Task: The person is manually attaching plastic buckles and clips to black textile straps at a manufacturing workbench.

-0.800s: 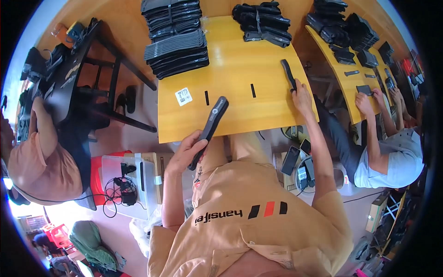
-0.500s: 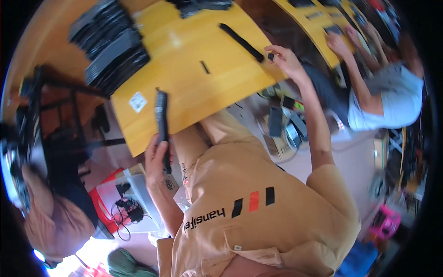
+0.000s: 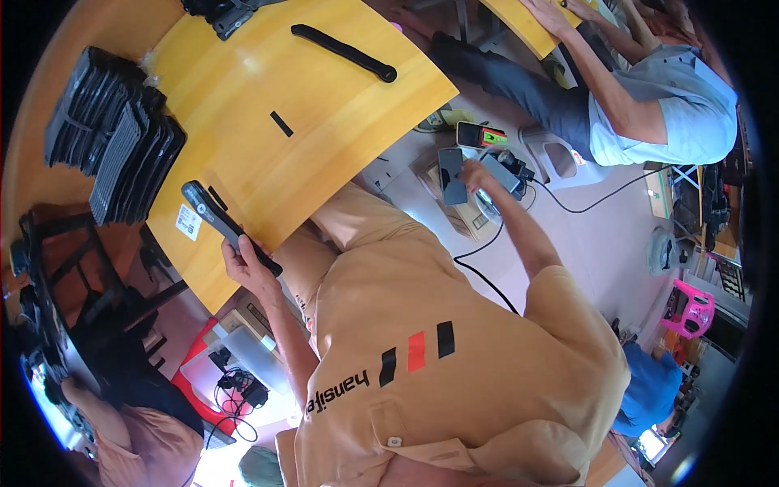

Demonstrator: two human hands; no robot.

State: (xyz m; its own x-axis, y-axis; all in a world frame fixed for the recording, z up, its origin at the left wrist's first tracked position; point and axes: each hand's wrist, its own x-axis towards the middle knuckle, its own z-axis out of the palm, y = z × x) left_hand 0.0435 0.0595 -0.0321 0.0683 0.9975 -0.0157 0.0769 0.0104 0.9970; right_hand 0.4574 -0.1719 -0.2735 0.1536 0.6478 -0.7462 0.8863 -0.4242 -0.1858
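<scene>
My left hand [image 3: 247, 264] grips the near end of a long black plastic bar [image 3: 223, 223] that lies slanted over the front edge of the yellow wooden table [image 3: 341, 122]. My right hand [image 3: 479, 174] reaches down to the floor on my right, fingers on a dark phone-like device [image 3: 452, 174] among boxes and a grey gadget [image 3: 507, 174]. A second long black bar [image 3: 345, 53] rests on the table's far side. A small black strip [image 3: 281, 123] lies mid-table.
Stacks of black parts [image 3: 114, 138] stand at the table's left end, more at the far edge [image 3: 223, 12]. A white label [image 3: 188, 221] is stuck near the bar. Another person [image 3: 649, 105] sits to the right. Cables [image 3: 568, 203], a pink stool [image 3: 690, 312] and a black chair [image 3: 73, 284] surround me.
My right hand left the far black bar on the table and dropped to the devices on the floor. The view swung right. My left hand kept its grip on the near bar.
</scene>
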